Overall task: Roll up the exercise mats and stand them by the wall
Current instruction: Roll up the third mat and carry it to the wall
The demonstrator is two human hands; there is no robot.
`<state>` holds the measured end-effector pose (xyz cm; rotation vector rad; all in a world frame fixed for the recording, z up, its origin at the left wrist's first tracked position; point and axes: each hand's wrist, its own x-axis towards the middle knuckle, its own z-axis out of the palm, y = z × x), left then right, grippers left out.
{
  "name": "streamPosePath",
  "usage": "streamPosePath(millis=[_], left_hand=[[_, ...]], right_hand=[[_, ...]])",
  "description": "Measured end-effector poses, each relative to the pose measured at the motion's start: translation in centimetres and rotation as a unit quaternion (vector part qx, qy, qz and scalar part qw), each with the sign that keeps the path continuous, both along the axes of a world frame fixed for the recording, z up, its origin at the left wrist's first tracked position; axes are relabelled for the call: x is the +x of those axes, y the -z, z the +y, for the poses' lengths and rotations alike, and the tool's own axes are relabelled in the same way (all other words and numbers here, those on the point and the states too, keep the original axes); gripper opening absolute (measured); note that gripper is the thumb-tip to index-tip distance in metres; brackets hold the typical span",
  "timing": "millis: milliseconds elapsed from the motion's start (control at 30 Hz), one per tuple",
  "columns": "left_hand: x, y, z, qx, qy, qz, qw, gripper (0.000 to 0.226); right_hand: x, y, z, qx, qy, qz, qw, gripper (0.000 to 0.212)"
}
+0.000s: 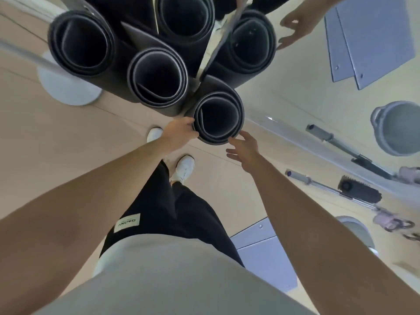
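Nearest rolled mat (218, 117) stands upright on the floor (68, 144), on end, packed against four more rolled mats (156, 78) behind it. Left hand (179, 130) grips its upper rim on the left side, fingers (192, 133) curled round the outer layer. Right hand (244, 147) is loose, fingers spread, tips just beside the rim's lower right; contact can't be confirmed. A flat blue mat (268, 258) lies on the floor to the right, barbell bars (329, 137) further right.
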<state>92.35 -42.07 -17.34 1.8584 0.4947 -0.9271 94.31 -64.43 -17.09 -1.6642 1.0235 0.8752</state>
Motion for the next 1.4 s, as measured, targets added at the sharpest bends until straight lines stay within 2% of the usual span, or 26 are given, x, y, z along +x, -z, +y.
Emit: streamPosePath(millis=[100, 333, 533, 667, 767, 867, 1067, 1267, 1400], left_hand=[[-0.3, -2.2, -0.2, 0.010, 0.030, 0.003, 0.999, 0.022], [-3.6, -6.3, 0.9, 0.032, 0.028, 0.016, 0.999, 0.044], [-5.8, -10.2, 1.9, 0.005, 0.056, -0.035, 0.998, 0.030], [-7.3, -11.3, 2.4, -0.027, 0.131, -0.042, 0.990, 0.024], [-8.2, -12.0, 2.6, -0.049, 0.224, -0.034, 0.973, 0.017], [-9.1, -12.0, 2.6, -0.051, 0.349, -0.035, 0.935, 0.019], [-12.9, -11.9, -0.7, -0.024, 0.557, -0.072, 0.827, 0.020], [-23.3, -14.5, -5.1, -0.043, 0.709, -0.098, 0.698, 0.021], [-32.8, -15.9, -6.7, -0.062, 0.752, -0.111, 0.647, 0.018]], right_hand=[[-1.6, -1.4, -0.2, 0.009, 0.007, -0.008, 1.000, 0.062], [-6.0, -5.5, -1.2, 0.015, -0.001, -0.039, 0.999, 0.039], [-10.8, -8.9, -0.9, -0.010, -0.008, -0.084, 0.996, 0.035], [-15.9, -10.6, -0.1, -0.065, -0.044, -0.104, 0.991, 0.033], [-21.4, -11.8, 1.5, -0.108, 0.006, -0.102, 0.989, 0.030], [-27.7, -12.9, 4.3, -0.131, 0.111, -0.090, 0.981, 0.027], [-41.0, -14.3, 11.1, -0.150, 0.305, -0.065, 0.938, 0.029], [-53.2, -14.6, 17.8, -0.155, 0.532, -0.090, 0.828, 0.029], [-61.1, -14.6, 21.9, -0.163, 0.627, -0.124, 0.751, 0.027]])
